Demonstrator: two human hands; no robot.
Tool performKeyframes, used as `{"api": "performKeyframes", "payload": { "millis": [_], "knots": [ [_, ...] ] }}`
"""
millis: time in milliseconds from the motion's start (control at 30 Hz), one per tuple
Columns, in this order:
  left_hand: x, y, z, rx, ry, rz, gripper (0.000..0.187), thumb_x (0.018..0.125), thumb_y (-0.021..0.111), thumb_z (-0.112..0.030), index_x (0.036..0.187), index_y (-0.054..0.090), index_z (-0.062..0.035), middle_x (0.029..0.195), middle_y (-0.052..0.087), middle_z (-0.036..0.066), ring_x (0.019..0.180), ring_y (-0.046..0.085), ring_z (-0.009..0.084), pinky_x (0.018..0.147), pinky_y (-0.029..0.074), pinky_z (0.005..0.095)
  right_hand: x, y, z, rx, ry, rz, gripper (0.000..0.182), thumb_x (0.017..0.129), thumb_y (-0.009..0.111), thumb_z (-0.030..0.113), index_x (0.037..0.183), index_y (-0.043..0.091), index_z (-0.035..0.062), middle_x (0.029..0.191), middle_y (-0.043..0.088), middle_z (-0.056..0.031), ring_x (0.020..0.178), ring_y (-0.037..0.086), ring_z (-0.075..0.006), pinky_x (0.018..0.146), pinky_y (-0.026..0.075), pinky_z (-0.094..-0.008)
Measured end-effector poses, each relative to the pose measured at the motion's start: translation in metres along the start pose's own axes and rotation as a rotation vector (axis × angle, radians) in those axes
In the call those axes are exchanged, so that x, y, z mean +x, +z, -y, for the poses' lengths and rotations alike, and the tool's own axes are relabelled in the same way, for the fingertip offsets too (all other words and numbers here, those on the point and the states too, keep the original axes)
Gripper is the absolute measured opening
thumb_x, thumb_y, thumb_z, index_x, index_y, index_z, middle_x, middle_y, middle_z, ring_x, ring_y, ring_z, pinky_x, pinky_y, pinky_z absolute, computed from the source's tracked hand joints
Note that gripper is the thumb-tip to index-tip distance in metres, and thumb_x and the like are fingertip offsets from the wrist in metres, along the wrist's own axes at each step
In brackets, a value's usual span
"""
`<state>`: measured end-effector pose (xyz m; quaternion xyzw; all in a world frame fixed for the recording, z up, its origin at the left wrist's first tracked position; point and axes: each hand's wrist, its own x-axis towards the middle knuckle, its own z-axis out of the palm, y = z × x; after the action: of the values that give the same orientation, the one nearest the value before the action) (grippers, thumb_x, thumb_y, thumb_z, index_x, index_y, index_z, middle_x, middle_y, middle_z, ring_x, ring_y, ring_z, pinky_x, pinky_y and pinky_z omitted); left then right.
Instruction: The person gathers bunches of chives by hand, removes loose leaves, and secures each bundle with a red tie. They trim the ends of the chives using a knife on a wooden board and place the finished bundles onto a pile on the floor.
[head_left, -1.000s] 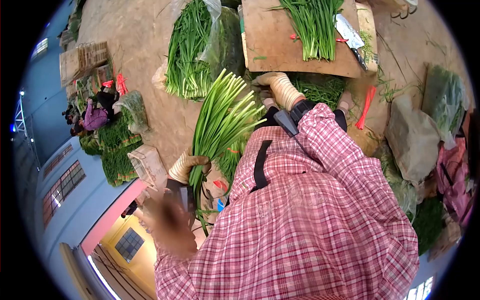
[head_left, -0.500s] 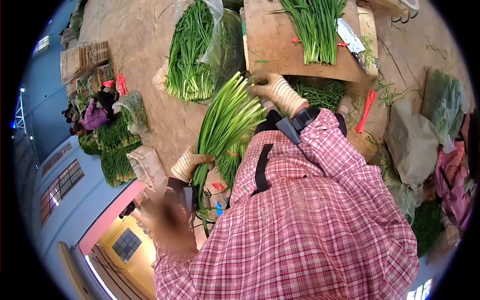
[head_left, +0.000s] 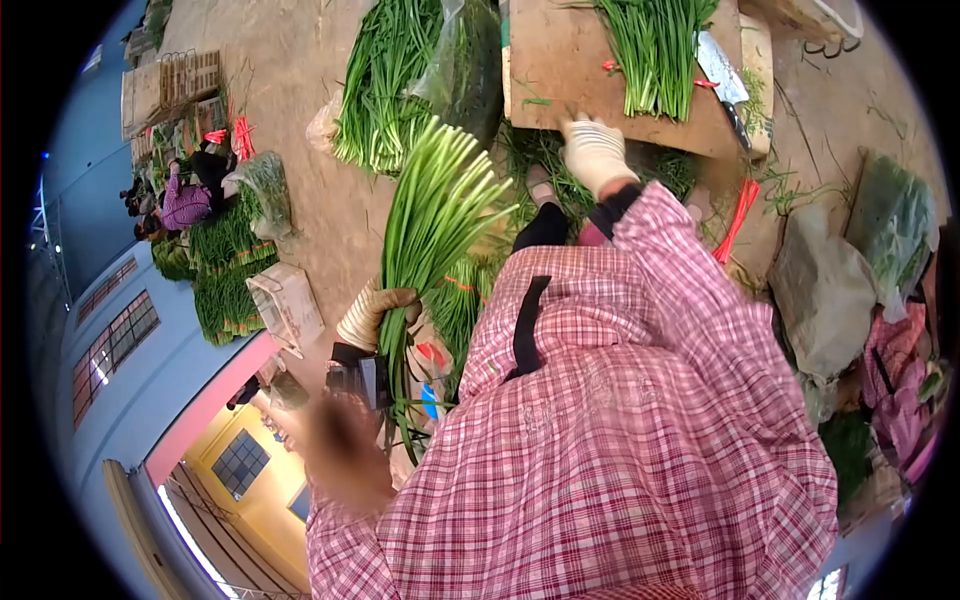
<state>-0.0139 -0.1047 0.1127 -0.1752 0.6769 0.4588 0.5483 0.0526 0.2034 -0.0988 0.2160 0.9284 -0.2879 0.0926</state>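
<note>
My left hand (head_left: 378,316), in a striped glove, is wrapped round a bunch of long green stalks (head_left: 425,215). Their pale cut ends fan out at the top, and the thin leaves hang below the hand. My right hand (head_left: 594,152), also gloved, is at the near edge of a brown board (head_left: 560,70). Its fingertips are blurred against the board, and whether they hold anything is hidden. On the board lie another pile of green stalks (head_left: 660,60), small red ties and a knife (head_left: 722,72) with a black handle.
A large pile of greens (head_left: 385,90) in clear plastic stands left of the board. Red strips (head_left: 738,220) hang at its right. Grey sacks (head_left: 820,280) lie further right. Co-workers (head_left: 185,203) sit at the far left by stacked bundles (head_left: 225,300) and a crate (head_left: 287,308).
My right hand has moved away from the stalk ends, forward and right to the board's edge. My left hand still holds the bunch, whose stalks now point more upright.
</note>
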Motion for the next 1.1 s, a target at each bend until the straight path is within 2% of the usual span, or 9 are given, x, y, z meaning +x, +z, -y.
{"api": "performKeyframes", "payload": {
  "millis": [133,233,300,400,667,700,800,1000,1100],
  "knots": [
    [0.004,0.011,-0.007,-0.116,-0.035,-0.016,0.050,0.079,0.059,-0.016,0.122,0.051,0.0083,0.061,0.053,0.003,0.048,0.045,0.0097,0.046,0.039,0.0202,-0.028,0.018,-0.011,1.066,0.067,0.597,0.056,0.089,0.057,0.030,0.138,0.043,0.0055,0.130,0.054,-0.0190,0.117,0.054,-0.0286,0.097,0.042,-0.0374],
    [0.011,0.032,-0.020,-0.023,-0.017,0.009,0.047,0.080,0.060,-0.018,0.120,0.054,0.0075,0.062,0.054,0.004,0.050,0.048,0.0091,0.046,0.040,0.0194,-0.053,0.010,0.031,1.079,-0.094,0.581,0.064,0.091,0.057,0.035,0.142,0.035,0.0024,0.136,0.048,-0.0167,0.122,0.047,-0.0214,0.103,0.036,-0.0339],
    [0.021,0.051,-0.027,0.089,0.004,0.069,0.043,0.080,0.063,-0.013,0.117,0.057,0.0064,0.069,0.059,0.004,0.054,0.054,0.0091,0.050,0.043,0.0197,-0.046,0.004,0.054,1.894,-0.124,0.441,0.075,0.091,0.055,0.050,0.144,0.027,0.0051,0.143,0.039,-0.0095,0.129,0.037,-0.0200,0.108,0.028,-0.0347],
    [0.034,0.072,-0.026,0.118,-0.050,0.207,0.050,0.080,0.067,-0.013,0.124,0.052,0.0041,0.092,0.066,0.009,0.062,0.057,0.0101,0.054,0.046,0.0210,-0.016,-0.005,0.061,2.269,0.063,0.227,0.064,0.088,0.064,0.036,0.139,0.037,0.0077,0.129,0.052,-0.0074,0.118,0.050,-0.0208,0.099,0.042,-0.0363],
    [0.051,0.078,-0.036,0.016,-0.039,0.445,0.034,0.081,0.069,-0.021,0.106,0.058,-0.0009,0.090,0.064,0.008,0.067,0.056,0.0115,0.052,0.049,0.0246,0.009,-0.062,0.056,2.355,-0.112,0.288,0.067,0.080,0.074,0.021,0.137,0.041,0.0071,0.126,0.055,-0.0121,0.103,0.060,-0.0238,0.090,0.051,-0.0424],
    [0.042,0.088,-0.049,-0.035,-0.133,0.399,0.060,0.077,0.072,-0.018,0.130,0.048,-0.0033,0.091,0.064,0.008,0.061,0.055,0.0112,0.057,0.046,0.0232,0.018,-0.058,0.056,2.333,-0.145,0.285,0.072,0.079,0.074,0.021,0.139,0.037,0.0074,0.128,0.053,-0.0134,0.105,0.059,-0.0247,0.091,0.051,-0.0424],
    [0.045,0.085,-0.050,0.002,-0.147,0.404,0.058,0.076,0.073,-0.019,0.127,0.050,-0.0034,0.089,0.063,0.007,0.060,0.054,0.0109,0.054,0.045,0.0236,0.019,-0.071,0.051,2.286,-0.161,0.360,0.070,0.080,0.074,0.020,0.138,0.038,0.0076,0.126,0.055,-0.0130,0.106,0.059,-0.0265,0.091,0.051,-0.0419],
    [0.062,0.075,-0.040,-0.010,-0.118,0.467,0.073,0.071,0.076,-0.017,0.134,0.041,-0.0041,0.092,0.062,0.009,0.067,0.058,0.0165,0.058,0.048,0.0254,0.027,-0.079,0.045,2.280,-0.013,0.412,0.024,0.085,0.068,0.018,0.100,0.057,0.0030,0.096,0.065,-0.0117,0.091,0.064,-0.0261,0.081,0.054,-0.0418],
    [0.075,0.065,-0.051,0.093,0.252,0.323,0.064,0.075,0.074,-0.011,0.131,0.043,-0.0028,0.097,0.061,0.009,0.076,0.059,0.0160,0.066,0.052,0.0255,0.048,-0.111,0.050,2.148,-0.042,0.117,0.020,0.086,0.066,0.016,0.098,0.057,0.0033,0.081,0.066,-0.0127,0.073,0.066,-0.0234,0.065,0.057,-0.0367]
  ]
}}
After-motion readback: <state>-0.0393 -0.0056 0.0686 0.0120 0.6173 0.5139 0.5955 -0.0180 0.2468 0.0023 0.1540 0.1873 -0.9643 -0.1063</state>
